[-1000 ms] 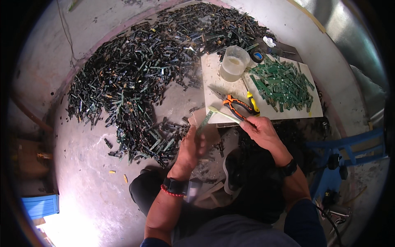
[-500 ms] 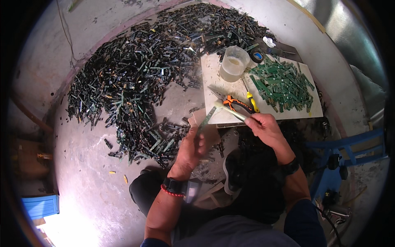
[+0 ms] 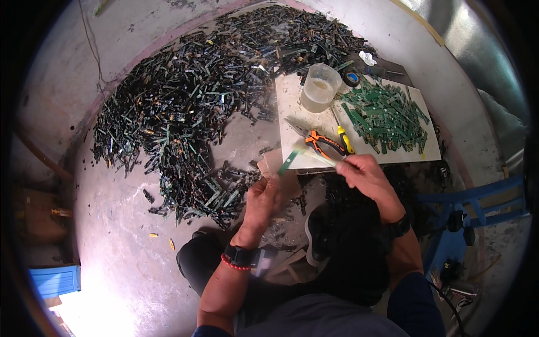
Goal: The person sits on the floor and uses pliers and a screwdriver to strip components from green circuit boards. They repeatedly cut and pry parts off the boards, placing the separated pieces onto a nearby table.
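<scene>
Pinched in the closed fingers of my left hand (image 3: 260, 202) is a narrow green circuit board strip (image 3: 288, 161), slanting up to the right. My right hand (image 3: 362, 175) is closed round the pale handle of a brush (image 3: 321, 158). The brush's head, smeared by motion, meets the strip's upper end. Just beyond lie orange-and-black pliers (image 3: 321, 141) and a yellow-handled screwdriver (image 3: 345, 140) on a white board (image 3: 291, 98). A clear plastic tub (image 3: 320, 90) with cloudy liquid stands on it, left of a heap of green circuit board strips (image 3: 387, 115).
A wide pile of dark strips (image 3: 191, 95) covers the floor at the far left and back. A roll of dark tape (image 3: 351, 78) sits by the tub. Cardboard (image 3: 289, 185) lies under my hands. A blue chair-like frame (image 3: 477, 196) stands at the right.
The green strip has turned a brighter, flatter face up in my left hand, whose fingers have closed more. The brush has shifted slightly and its head is now blurred against the strip.
</scene>
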A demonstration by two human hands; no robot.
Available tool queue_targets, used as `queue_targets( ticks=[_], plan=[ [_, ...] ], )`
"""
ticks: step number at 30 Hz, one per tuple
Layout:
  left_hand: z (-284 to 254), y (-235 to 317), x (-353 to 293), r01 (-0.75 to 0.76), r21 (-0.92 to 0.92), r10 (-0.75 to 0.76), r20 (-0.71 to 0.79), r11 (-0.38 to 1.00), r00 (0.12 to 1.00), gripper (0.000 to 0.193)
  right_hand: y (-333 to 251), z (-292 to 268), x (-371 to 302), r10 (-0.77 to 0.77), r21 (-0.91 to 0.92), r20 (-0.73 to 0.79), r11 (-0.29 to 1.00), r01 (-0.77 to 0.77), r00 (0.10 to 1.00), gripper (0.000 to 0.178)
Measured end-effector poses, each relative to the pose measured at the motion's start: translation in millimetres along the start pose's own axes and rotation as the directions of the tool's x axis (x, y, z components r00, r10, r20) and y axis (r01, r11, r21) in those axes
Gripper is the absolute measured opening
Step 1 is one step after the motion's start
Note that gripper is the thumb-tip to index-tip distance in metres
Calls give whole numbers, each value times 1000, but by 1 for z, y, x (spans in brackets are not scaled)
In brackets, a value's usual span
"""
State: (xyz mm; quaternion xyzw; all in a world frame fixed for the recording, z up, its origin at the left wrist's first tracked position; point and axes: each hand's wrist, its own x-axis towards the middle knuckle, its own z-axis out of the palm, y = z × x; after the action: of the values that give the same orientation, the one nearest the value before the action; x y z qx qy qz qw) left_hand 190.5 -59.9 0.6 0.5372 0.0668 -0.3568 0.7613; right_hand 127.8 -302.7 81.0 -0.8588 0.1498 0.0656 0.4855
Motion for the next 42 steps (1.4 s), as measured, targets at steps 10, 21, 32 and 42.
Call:
queue_targets(
  ticks=[10, 21, 32, 42],
  plan=[
    [0, -1, 0, -21, 47, 21, 3, 999, 1000, 31, 22, 7, 10, -225, -232, -217, 957, 174, 950, 32],
    [1, 1, -2, -19, 117, 21, -17, 993, 1000, 31, -7, -1, 1, -95, -72, 158, 992, 107, 983, 29],
    [0, -2, -2, 39, -61, -37, 35, 997, 999, 27, -38, -8, 11, -173, 423, -474, 815, 396, 863, 22],
    [-7, -1, -7, 38, -159, -22, 97, 987, 995, 28, -43, -12, 56, -28, 691, -454, 619, 372, 891, 22]
  ],
)
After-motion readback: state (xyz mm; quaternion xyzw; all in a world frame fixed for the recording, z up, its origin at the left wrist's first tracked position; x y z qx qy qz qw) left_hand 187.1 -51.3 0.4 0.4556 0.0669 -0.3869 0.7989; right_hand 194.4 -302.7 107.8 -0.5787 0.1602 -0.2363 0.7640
